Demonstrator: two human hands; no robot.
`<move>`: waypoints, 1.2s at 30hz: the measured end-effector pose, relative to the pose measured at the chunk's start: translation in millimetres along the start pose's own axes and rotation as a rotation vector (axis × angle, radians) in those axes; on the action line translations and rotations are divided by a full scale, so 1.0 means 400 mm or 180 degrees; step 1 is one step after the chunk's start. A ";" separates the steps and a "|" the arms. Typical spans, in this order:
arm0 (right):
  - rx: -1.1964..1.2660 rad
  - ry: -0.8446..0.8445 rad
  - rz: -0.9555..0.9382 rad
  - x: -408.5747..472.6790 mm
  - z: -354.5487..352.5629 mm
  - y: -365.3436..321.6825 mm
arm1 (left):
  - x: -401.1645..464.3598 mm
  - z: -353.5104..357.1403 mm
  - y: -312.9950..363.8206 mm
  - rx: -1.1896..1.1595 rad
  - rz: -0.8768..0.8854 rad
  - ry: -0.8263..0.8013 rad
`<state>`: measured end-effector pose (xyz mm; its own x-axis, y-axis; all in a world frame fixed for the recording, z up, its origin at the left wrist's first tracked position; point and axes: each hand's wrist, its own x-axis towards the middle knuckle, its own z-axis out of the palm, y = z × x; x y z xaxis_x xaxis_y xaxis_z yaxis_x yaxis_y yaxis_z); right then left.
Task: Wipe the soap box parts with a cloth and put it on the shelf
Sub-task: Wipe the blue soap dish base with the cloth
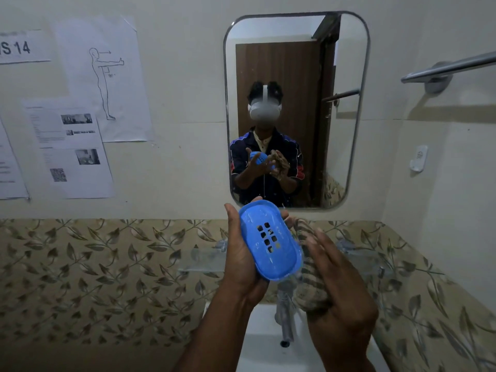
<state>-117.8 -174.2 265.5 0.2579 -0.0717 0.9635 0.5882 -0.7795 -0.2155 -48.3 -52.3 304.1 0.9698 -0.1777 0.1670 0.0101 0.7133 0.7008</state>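
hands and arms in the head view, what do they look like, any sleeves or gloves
Both the left hand and right hand are bare: no gloves, rings or watch visible. The forearms are uncovered in direct view. The rounded wall mirror reflects dark jacket sleeves with red and white stripes, pushed up.

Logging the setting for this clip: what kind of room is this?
Most likely a bathroom: a wall mirror above a white sink with a tap, and a metal towel rail.
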 end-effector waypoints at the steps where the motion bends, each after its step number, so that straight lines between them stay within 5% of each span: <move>1: 0.0037 -0.0183 -0.0084 0.005 0.005 -0.001 | -0.004 0.004 0.000 0.0054 -0.0071 -0.0057; 5: -0.0100 -0.1008 -0.0155 0.040 0.058 0.021 | -0.016 0.015 -0.013 0.0378 -0.0423 -0.0245; 15: -0.0235 -0.1081 0.0476 -0.001 0.032 -0.022 | 0.001 -0.005 -0.019 0.0061 0.0095 -0.0098; 23: 0.0142 -0.0790 0.0784 0.076 0.050 -0.035 | -0.036 0.008 -0.051 0.0175 -0.0351 -0.0365; 28: 0.0619 -0.1243 -0.0075 0.072 0.020 -0.041 | -0.033 0.011 -0.030 0.0092 -0.0379 -0.0364; 31: 0.0261 -0.1378 -0.0173 0.095 0.026 -0.018 | -0.038 0.010 -0.035 0.0115 -0.0285 -0.0232; 36: -0.0295 -0.1096 0.0562 0.088 0.035 -0.042 | -0.033 0.017 -0.037 0.0460 0.0012 -0.0266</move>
<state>-107.8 -154.9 301.0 0.6000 -0.0090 0.8000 0.4443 -0.8278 -0.3425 -62.8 -65.2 296.3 0.9461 -0.2352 0.2227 -0.0346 0.6103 0.7915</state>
